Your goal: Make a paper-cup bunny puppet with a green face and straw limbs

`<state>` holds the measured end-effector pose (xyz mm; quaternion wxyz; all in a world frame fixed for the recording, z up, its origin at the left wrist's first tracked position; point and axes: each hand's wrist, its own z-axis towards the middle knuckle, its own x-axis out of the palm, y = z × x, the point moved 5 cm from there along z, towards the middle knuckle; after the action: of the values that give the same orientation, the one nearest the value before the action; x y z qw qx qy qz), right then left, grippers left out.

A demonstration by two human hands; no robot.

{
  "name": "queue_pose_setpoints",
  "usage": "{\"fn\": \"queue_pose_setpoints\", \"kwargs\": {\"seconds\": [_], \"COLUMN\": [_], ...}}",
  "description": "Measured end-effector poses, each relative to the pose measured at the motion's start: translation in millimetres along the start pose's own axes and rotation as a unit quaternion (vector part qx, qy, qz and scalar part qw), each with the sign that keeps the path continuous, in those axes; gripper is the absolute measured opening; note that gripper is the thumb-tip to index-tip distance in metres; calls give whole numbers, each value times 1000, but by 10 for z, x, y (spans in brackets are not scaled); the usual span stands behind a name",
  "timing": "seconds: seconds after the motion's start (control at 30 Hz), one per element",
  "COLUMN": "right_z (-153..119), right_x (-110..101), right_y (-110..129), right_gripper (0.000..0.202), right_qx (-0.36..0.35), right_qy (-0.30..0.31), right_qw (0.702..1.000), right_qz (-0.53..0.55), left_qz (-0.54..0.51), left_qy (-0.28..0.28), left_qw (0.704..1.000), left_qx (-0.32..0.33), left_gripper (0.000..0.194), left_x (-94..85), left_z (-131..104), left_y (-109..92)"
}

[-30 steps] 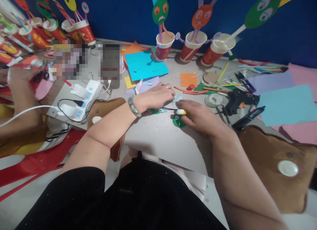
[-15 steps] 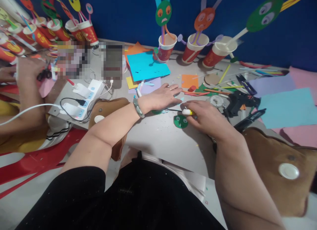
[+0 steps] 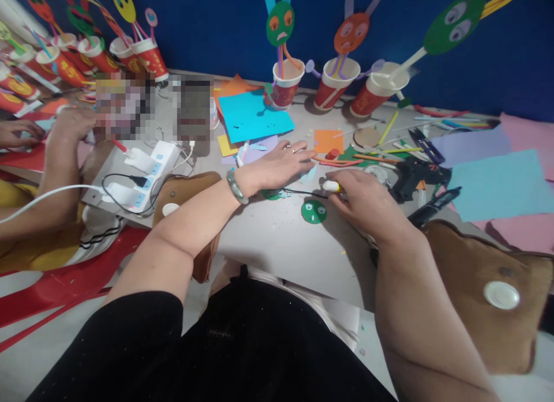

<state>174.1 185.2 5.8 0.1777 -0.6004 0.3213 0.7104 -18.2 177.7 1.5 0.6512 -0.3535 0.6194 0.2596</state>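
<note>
My left hand [image 3: 283, 166] rests palm down over the table, fingers stretched out and apart, holding nothing. Partly under it lies a green paper piece [image 3: 272, 194]. My right hand [image 3: 357, 197] is closed around a small glue bottle [image 3: 332, 186] with a white tip and a yellow part; most of the bottle is hidden in the fingers. A thin black cord [image 3: 303, 192] runs between the hands. Just below it, a round green paper face [image 3: 314, 211] with two eyes and a small white mark lies flat on the table [image 3: 281, 246].
Cups [image 3: 288, 85] with paper figures stand along the blue wall. To the right lie a black glue gun [image 3: 418, 177], a black marker [image 3: 435, 207] and coloured paper [image 3: 502, 183]. A power strip [image 3: 151, 180] is at the left, near another person's arm [image 3: 64, 154].
My right hand has lifted slightly with the bottle, uncovering more of the green face. The view has shifted a little, and the other person's hands at the left have moved.
</note>
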Motion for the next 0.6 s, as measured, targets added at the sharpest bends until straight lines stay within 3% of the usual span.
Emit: {"fn": "queue_pose_setpoints", "kwargs": {"seconds": [0.17,0.4,0.5,0.6], "right_z": [10,34,35,39], "right_x": [-7,-61,-25,14], "right_y": [-9,19,-15,-63], "right_gripper": [37,56,57,50], "right_qx": [66,153,187,195], "right_qy": [11,31,41,8], "right_qw": [996,988,981,981], "right_qz": [-50,-13,6,20], "left_qz": [-1,-20,-22,-25], "left_qy": [46,110,117,109], "left_qw": [998,990,989,990], "left_qx": [-30,-84,-90,-91], "left_gripper": [54,64,73,78], "left_x": [108,135,161,222], "left_z": [35,-3,-36,-40], "left_y": [64,77,67,83]}}
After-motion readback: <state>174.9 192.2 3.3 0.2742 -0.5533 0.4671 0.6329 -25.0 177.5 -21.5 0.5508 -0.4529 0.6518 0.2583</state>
